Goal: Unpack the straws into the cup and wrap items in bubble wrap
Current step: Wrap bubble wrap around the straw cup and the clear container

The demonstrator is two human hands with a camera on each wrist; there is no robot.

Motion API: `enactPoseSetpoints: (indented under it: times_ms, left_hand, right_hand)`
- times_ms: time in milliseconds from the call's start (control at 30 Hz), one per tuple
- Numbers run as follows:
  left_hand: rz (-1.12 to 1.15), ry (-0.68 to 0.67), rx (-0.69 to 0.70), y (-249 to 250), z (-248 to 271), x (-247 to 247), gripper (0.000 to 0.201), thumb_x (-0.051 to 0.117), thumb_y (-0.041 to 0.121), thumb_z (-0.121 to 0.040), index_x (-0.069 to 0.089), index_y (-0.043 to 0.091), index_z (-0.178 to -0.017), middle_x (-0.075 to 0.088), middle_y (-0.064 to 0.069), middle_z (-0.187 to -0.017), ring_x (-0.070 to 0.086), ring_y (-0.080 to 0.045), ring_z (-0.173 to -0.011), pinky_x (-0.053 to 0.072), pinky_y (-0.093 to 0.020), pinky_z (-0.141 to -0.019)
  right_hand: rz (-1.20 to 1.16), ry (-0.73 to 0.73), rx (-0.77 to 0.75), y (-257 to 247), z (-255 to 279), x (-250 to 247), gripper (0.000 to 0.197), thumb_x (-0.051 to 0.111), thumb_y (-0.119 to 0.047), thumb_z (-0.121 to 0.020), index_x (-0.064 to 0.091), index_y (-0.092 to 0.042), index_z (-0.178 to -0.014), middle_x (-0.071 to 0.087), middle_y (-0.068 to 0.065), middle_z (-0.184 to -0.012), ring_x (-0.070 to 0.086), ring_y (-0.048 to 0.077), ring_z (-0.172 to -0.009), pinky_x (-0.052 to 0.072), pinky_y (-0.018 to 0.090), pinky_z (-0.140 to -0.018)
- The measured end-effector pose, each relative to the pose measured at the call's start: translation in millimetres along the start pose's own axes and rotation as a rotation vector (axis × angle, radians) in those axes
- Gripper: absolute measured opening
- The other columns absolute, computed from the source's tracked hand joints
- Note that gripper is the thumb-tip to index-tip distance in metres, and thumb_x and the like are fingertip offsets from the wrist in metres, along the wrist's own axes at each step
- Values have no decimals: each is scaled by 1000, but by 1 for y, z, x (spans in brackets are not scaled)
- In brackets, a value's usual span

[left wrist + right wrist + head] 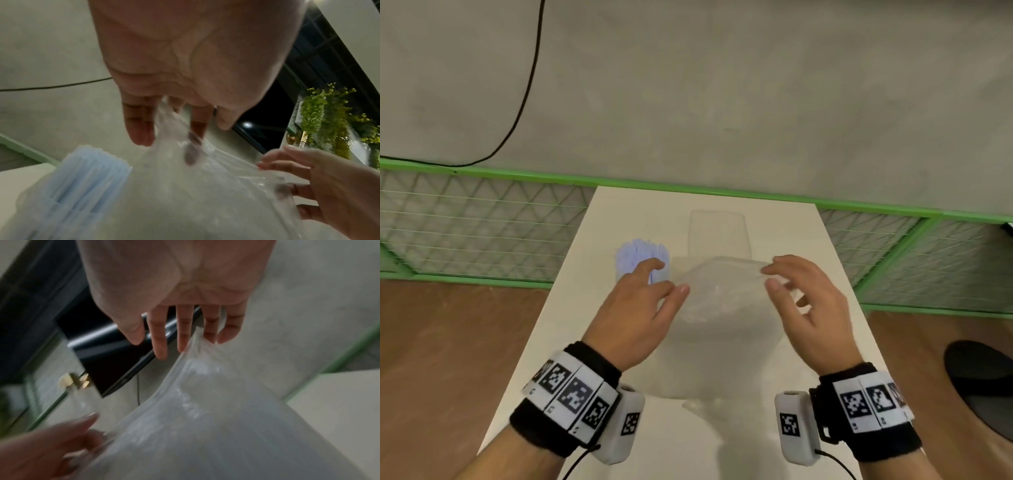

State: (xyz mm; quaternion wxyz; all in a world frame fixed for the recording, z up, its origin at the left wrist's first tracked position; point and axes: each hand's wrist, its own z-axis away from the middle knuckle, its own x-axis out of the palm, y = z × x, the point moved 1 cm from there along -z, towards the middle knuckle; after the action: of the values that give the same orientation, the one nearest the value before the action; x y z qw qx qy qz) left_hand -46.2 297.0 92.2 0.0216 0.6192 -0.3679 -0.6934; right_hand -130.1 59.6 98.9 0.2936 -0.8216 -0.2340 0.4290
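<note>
A clear sheet of bubble wrap point(722, 308) point(195, 194) point(226, 418) is lifted off the white table point(835, 308), stretched between my two hands. My left hand point(667, 277) point(183, 133) holds its top left corner between the fingers. My right hand point(768, 277) point(180, 340) holds the top right corner, with its other fingers spread. A bunch of pale blue straws point(640, 253) point(88, 175) stands upright just behind my left hand, partly hidden by it. Behind the wrap at the table's middle stands a clear glass point(717, 236).
A green mesh fence point(482, 222) runs behind the table's far edge. A black cable point(530, 85) hangs on the grey wall at left. A dark round object point(979, 387) lies on the wooden floor to the right.
</note>
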Motion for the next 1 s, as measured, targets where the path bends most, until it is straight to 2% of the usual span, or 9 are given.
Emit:
enactPoseSetpoints:
  times_ms: [133,233,367,467,533,667,733,833,1000]
  left_hand:
    - [-117,31,-176,6,-14,0,37,48,28,-97,56,11,-64,51,0,-88,52,-20,-75,32,-29,-65]
    - [-85,-131,-160,11,-19,-1,29,53,13,-87,64,18,-114,53,2,-121,54,-19,-106,38,-27,-79]
    - [152,-218,-115,21,-21,3,60,47,-5,-83,51,22,-137,48,8,-139,48,-17,-126,37,-20,-91]
    - [425,-160,-185,21,-22,8,53,43,-10,-82,64,25,-116,62,6,-111,63,-18,-101,50,-23,-76]
    - [455,-113,-189,19,-22,10,39,47,-6,-84,69,23,-97,53,3,-78,57,-19,-73,54,-36,-71]
    - [219,-156,-113,17,-23,7,40,45,-7,-82,68,26,-79,44,0,-60,41,-14,-51,34,-16,-45]
    - [54,-191,-155,11,-24,7,46,43,-9,-81,68,26,-98,53,0,-75,46,-16,-63,34,-17,-53]
    - [-112,-230,-168,2,-26,13,62,45,-5,-85,50,32,-134,44,0,-110,47,-22,-88,44,-29,-75]
    - [243,-375,-199,-13,-34,29,75,44,-7,-88,32,35,-149,56,0,-132,58,-22,-110,51,-29,-89]
  right_hand:
    - [180,-127,42,3,-5,7,47,43,-58,-92,74,-29,-73,44,-7,-108,52,1,-90,40,20,-71]
    - [339,-118,39,6,-10,11,62,39,-55,-94,61,-18,-49,48,-5,-91,54,21,-78,32,28,-68]
    - [398,-142,6,-2,-18,17,21,62,-46,-86,66,-28,-75,47,-3,-107,50,20,-85,40,30,-72]
    - [316,-291,209,-6,-25,25,18,59,-52,-87,69,-38,-92,52,-7,-110,56,14,-90,47,31,-77]
    - [211,-320,336,-7,-30,27,38,55,-54,-90,74,-28,-70,66,-12,-76,62,11,-80,48,27,-71]
    - [403,-441,339,-8,-32,23,26,67,-37,-80,69,-17,-64,63,-3,-66,59,15,-67,41,21,-53]
    - [459,-523,339,-8,-30,19,12,68,-27,-77,68,-24,-88,58,-3,-92,55,14,-74,35,20,-55]
    - [414,-623,337,-1,-23,23,60,62,-14,-78,50,-29,-135,43,3,-121,56,21,-97,40,21,-74]
    - [119,-770,413,9,-17,36,76,45,1,-81,33,-36,-146,58,-2,-125,59,16,-100,45,14,-67]
